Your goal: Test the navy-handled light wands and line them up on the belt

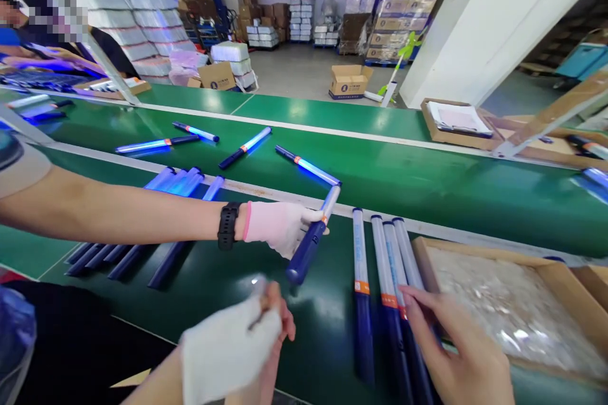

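Observation:
My bare right hand point(456, 345) comes in from the lower right, thumb and forefinger closed on a light stick near its orange band. This light stick point(392, 253) lies among several others with white tubes and dark blue handles. My bare left hand point(279, 329) is at bottom centre, fingers curled and partly hidden behind another person's white-gloved hand point(230, 345). A small shiny thing point(258, 280) shows at these fingertips, too blurred to name. Above them, another gloved hand point(280, 224), with a black watch at its wrist, holds a tilted light stick point(311, 240).
A cardboard tray point(422, 247) of clear plastic pieces stands right of my right hand. Blue-lit light sticks point(311, 169) lie across the green belt point(403, 171). More light sticks point(166, 266) lie under the other person's arm. A slanted post point(546, 111) rises at right.

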Available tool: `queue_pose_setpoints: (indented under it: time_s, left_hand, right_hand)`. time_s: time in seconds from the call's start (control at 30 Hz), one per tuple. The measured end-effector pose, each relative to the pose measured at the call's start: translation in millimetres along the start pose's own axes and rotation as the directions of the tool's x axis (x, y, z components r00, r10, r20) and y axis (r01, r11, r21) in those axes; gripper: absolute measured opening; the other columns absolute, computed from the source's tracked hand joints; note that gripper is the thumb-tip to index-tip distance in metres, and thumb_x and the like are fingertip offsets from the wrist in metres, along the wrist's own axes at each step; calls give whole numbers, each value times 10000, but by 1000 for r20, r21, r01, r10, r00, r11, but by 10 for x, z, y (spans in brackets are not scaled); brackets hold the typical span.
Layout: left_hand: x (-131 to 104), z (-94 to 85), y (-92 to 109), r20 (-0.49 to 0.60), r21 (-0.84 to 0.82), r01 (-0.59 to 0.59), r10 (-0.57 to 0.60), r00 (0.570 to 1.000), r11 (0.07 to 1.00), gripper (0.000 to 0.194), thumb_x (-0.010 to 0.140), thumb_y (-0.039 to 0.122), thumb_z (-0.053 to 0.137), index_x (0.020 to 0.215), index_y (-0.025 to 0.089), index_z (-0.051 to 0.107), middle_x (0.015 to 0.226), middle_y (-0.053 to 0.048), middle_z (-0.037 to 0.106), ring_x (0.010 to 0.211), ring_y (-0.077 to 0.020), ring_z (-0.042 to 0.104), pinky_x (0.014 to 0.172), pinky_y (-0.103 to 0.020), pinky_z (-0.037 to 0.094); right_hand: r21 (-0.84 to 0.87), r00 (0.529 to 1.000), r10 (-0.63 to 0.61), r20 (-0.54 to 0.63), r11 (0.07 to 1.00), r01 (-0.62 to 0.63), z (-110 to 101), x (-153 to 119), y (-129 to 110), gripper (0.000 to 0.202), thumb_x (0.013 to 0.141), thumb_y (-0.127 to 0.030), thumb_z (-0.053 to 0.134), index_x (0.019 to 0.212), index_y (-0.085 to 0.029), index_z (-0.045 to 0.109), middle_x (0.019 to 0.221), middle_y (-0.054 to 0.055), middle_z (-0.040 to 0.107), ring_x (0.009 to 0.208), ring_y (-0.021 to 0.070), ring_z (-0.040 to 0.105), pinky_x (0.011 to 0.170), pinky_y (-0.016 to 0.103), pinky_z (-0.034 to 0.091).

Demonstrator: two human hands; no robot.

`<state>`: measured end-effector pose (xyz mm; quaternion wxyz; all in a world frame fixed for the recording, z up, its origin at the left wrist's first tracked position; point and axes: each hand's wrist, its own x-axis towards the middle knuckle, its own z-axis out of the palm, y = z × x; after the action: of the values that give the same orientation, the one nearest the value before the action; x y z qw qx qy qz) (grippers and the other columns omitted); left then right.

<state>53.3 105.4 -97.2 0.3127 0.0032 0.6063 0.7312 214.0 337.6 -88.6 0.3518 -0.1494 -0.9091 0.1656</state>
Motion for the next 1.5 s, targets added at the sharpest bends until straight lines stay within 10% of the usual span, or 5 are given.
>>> queue_pose_setpoints:
  time_s: [0.1,0.23,0.43,0.9,1.5]
  left_hand:
    - [23,-14,-191,-85,-245,32,-55,995,969,374,905,518,784,1041,178,707,790,-38,645,685,-172,610,625,-283,545]
    - [48,124,-66,70,-301,181,-167,983,936,452,972,526,714,1122,99,720,890,-103,709,755,-201,662,694,-331,598]
    - [112,412,313,361,-178,420,-338,869,890,485,923,493,815,1228,122,744,1100,-149,749,956,-232,724,832,-362,655]
    - [-116,862,-29,404,-126,419,-339,850,899,327,930,238,696,1236,150,625,892,-30,638,629,-86,529,552,-206,429]
    - [-264,898,46,412,-22,358,-318,854,933,297,941,365,707,1140,170,602,797,18,577,494,-36,421,441,-166,306]
  right_hand:
    - [-220,987,150,-56,962,-159,-94,-129,313,284,1106,-401,525,1129,-204,729,999,27,742,785,141,680,692,253,508]
    - [-560,942,334,20,785,-266,-230,-439,929,522,1092,-506,362,1076,-199,784,1021,99,751,916,268,686,631,335,433]
    - [-433,908,400,126,846,-312,-198,-646,1328,453,1001,-493,475,956,-207,822,849,97,757,749,275,651,603,336,400]
    - [280,998,67,2,958,-65,194,-18,-219,147,1044,-151,650,1161,-188,731,1086,46,779,997,147,726,909,296,610]
    - [140,995,-31,-97,989,44,192,-8,-393,137,1018,-61,596,1093,-175,592,976,54,704,934,156,668,867,308,576]
